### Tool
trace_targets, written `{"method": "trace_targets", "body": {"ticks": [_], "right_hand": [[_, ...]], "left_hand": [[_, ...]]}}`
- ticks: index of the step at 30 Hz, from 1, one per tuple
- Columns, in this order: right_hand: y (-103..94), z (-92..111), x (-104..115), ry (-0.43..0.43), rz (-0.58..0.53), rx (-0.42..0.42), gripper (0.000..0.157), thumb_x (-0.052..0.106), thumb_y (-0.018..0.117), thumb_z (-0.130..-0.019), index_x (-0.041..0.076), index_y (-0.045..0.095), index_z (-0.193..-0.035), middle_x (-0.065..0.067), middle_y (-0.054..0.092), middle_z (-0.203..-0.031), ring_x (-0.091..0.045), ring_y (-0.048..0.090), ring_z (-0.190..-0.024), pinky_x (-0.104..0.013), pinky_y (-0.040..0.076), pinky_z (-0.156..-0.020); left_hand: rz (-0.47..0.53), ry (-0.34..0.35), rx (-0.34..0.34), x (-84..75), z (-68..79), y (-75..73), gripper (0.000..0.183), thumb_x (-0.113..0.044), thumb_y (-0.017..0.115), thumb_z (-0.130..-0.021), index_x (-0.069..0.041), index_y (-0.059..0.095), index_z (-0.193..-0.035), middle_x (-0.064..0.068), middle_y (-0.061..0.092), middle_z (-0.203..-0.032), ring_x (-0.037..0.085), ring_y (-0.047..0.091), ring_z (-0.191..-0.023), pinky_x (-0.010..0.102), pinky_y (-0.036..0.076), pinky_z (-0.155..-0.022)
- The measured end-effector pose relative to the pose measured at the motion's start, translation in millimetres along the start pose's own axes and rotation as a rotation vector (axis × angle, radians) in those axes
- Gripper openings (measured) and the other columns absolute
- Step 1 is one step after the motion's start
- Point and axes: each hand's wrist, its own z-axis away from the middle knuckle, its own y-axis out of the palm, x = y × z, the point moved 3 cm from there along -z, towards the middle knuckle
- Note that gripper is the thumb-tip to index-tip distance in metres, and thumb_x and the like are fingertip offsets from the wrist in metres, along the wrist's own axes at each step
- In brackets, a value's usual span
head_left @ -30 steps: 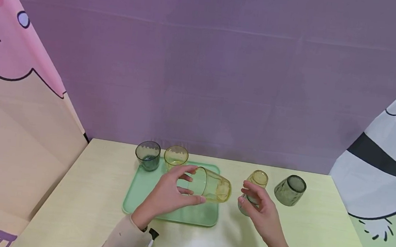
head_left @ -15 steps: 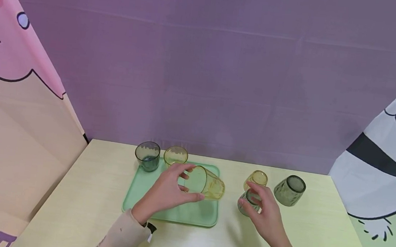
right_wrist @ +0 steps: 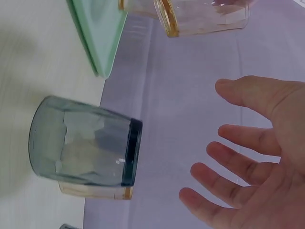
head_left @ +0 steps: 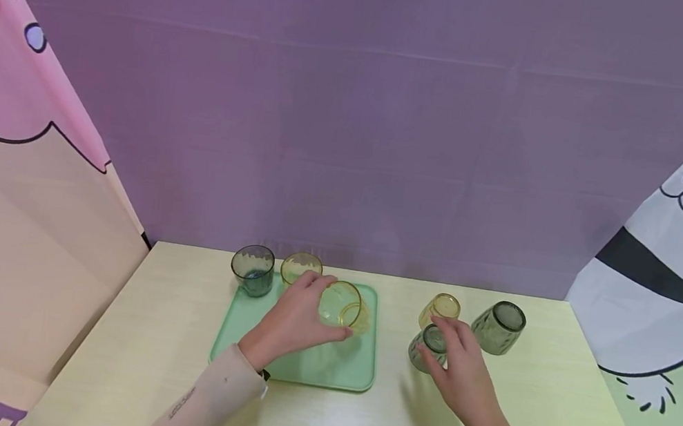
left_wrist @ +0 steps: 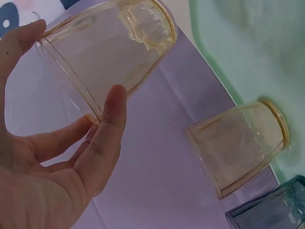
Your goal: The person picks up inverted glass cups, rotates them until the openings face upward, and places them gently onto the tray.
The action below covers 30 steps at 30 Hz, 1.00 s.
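Note:
Over the right part of a green tray (head_left: 324, 376), my left hand (head_left: 295, 326) pinches a yellow drinking glass (head_left: 338, 299) by its rim. The thumb and fingers grip the rim in the left wrist view, and the glass's base (left_wrist: 164, 21) points to the tray. Its mouth faces up. My right hand (head_left: 467, 382) has its fingers spread and holds nothing. It hovers close by an upside-down grey-green glass (head_left: 425, 350), apart from it in the right wrist view. Just behind stands an upside-down yellow glass (head_left: 439, 309), partly overlapped by the fingers.
A dark grey glass (head_left: 253, 272) and another yellow glass (head_left: 300, 266) stand mouth-up at the tray's back left. Farther right on the pale table (head_left: 553, 402) is an upside-down dark green glass (head_left: 497, 328). A purple cloth (head_left: 386, 141) hangs behind the table.
The yellow glass in my left hand has turned from lying sideways to mouth-up, shifting left over the tray. My right hand has moved slightly, still beside the grey-green glass.

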Motion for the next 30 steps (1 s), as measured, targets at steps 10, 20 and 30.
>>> {"method": "trace_targets", "body": {"ticks": [10, 20, 30], "right_hand": [[-9.5, -2, -10, -0.040, 0.089, -0.021, 0.052, 0.006, 0.086, -0.073, -0.009, 0.063, -0.117, -0.028, 0.060, -0.111, -0.047, 0.058, -0.098, -0.057, 0.050, -0.083], [-25.5, -4, -32, 0.038, 0.177, 0.004, 0.052, 0.003, 0.087, -0.073, -0.010, 0.062, -0.117, -0.030, 0.059, -0.111, -0.051, 0.056, -0.100, -0.062, 0.049, -0.082], [-36.7, -9, -65, 0.112, 0.267, 0.025, 0.050, 0.005, 0.086, -0.075, -0.011, 0.062, -0.115, -0.032, 0.058, -0.110, -0.053, 0.056, -0.094, -0.065, 0.051, -0.067]], "left_hand": [[-0.103, 0.001, 0.067, 4.8, -24.5, 9.9, 0.086, -0.048, 0.080, -0.073, 0.001, 0.055, -0.138, 0.017, 0.053, -0.131, 0.033, 0.053, -0.119, 0.043, 0.051, -0.095], [-0.189, -0.051, 0.182, 10.3, -47.1, 21.0, 0.088, -0.049, 0.080, -0.074, 0.001, 0.052, -0.141, 0.021, 0.048, -0.138, 0.037, 0.049, -0.124, 0.047, 0.052, -0.092], [-0.243, -0.063, 0.212, 15.1, -63.4, 32.7, 0.082, -0.048, 0.079, -0.078, 0.003, 0.054, -0.138, 0.023, 0.047, -0.138, 0.040, 0.050, -0.121, 0.048, 0.054, -0.089]]}}
